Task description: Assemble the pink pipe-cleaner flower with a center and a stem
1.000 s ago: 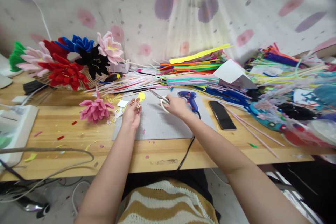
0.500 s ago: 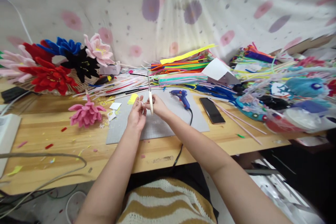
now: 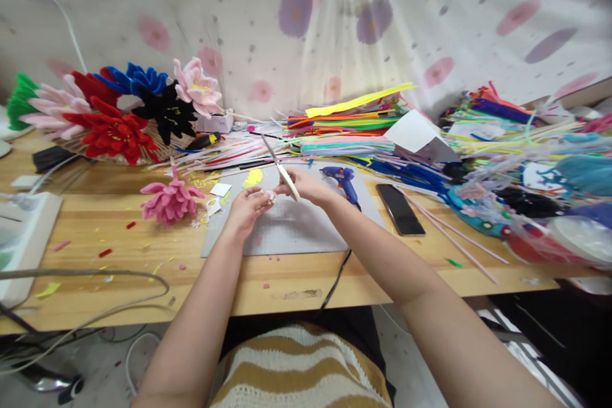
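A small pale piece [image 3: 269,196], too fine to identify, is located over the left half of the gray mat [image 3: 306,229], between the two hands. The grip of the left hand [image 3: 248,209] pinches it at the fingertips. The grip of the right hand [image 3: 302,186] is closed around the white handles of the scissors [image 3: 288,182]; its fingers are right beside the pale piece, contact not determinable. The scissor blades point away from the person, their tips overlapping in view the pipe-cleaner bundles behind the mat; blade opening cannot be told.

Open room on the mat runs from the hands to its front edge, and rightward to the blue glue gun [image 3: 340,180], which lies near the mat's right side with its cord hanging over the counter's [image 3: 229,287] front edge. Toward the left edge, space is narrower: a yellow scrap [image 3: 253,178], a white paper square [image 3: 220,189] and a pink flower [image 3: 171,201] stand close by, the flower just off the mat.

Right of the mat, near its edge, lies a black phone [image 3: 400,209], with loose pink pipe cleaners [image 3: 456,239] beyond. Colored pipe-cleaner bundles [image 3: 347,145] close off the rear. Between mat and front edge runs a strip of wood with small scraps. A white power strip [image 3: 38,245] occupies the far left.
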Demonstrator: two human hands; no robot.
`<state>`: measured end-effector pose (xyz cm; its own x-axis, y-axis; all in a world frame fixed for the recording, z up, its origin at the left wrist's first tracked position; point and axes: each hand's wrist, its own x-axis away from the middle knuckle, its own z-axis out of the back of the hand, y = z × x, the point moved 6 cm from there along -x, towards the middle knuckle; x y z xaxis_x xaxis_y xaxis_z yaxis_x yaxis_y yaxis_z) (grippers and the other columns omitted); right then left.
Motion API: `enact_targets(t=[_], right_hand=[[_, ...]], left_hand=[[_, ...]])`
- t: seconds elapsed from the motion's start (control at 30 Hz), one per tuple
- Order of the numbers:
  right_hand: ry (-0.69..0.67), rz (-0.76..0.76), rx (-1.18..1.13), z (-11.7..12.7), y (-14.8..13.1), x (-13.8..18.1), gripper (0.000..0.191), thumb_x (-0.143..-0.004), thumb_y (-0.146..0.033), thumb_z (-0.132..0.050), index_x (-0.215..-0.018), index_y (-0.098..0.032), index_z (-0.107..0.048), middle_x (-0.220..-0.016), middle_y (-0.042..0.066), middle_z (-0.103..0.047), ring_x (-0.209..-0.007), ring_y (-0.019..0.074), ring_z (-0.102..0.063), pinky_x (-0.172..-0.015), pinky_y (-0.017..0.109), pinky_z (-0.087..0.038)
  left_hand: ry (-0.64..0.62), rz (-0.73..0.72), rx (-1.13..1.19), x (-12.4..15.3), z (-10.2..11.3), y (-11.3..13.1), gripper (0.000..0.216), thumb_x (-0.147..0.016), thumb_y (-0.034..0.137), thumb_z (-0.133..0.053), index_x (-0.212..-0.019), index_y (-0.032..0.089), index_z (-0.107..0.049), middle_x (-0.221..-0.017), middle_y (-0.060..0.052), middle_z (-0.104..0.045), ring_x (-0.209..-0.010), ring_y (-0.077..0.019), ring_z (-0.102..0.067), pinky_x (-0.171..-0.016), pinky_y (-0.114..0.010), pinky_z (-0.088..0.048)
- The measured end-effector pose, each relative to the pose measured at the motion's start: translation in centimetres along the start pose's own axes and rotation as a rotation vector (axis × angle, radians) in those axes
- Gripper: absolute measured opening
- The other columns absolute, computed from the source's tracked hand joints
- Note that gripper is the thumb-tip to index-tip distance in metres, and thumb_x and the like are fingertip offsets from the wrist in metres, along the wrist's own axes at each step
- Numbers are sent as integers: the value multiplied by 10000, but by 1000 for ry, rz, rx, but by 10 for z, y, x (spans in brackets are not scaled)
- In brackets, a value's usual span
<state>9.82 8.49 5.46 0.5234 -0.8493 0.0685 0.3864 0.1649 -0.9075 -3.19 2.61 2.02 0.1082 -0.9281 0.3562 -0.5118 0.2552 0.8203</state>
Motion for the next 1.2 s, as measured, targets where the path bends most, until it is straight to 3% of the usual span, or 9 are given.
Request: enact_targets(t=[0.13, 0.23, 0.37, 1.2], right_hand=[[190, 49, 470, 17, -3, 17, 384, -719, -565, -539, -816, -195, -518, -763, -7, -596, -675, 122, -513, -587, 225, -326], [197, 76, 827, 21, -5, 32, 391, -755, -582, -505, -855, -209, -566, -776, 20, -640, -721, 161, -556, -610, 246, -295], [183, 130, 1030, 20, -3, 39, 441, -771, -611, -470, -882, -200, -585, -797, 51, -665, -761, 192, -585, -645, 268, -281], [188, 176, 1126, 30, -4, 35, 443, -804, -598, -432, -866, -192, -599, -831, 64, -685, -771, 187, -594, -656, 278, -244]], left_hand=[[155, -39, 124, -3, 11, -2, 316, -651, -13, -643, -794, 161, -421, -667, -33, -659, -589, -119, -638, -653, -263, -520], [195, -74, 198, -7, 13, -3, 319, -666, -32, -615, -781, 170, -397, -640, -17, -644, -607, -123, -642, -691, -279, -523], [190, -102, 242, -10, 8, -5, 291, -672, -48, -589, -744, 165, -404, -606, 8, -619, -593, -101, -627, -752, -295, -519], [211, -133, 265, -10, 0, -2, 304, -680, -36, -600, -766, 174, -397, -609, 19, -626, -595, -99, -633, -785, -311, -511]])
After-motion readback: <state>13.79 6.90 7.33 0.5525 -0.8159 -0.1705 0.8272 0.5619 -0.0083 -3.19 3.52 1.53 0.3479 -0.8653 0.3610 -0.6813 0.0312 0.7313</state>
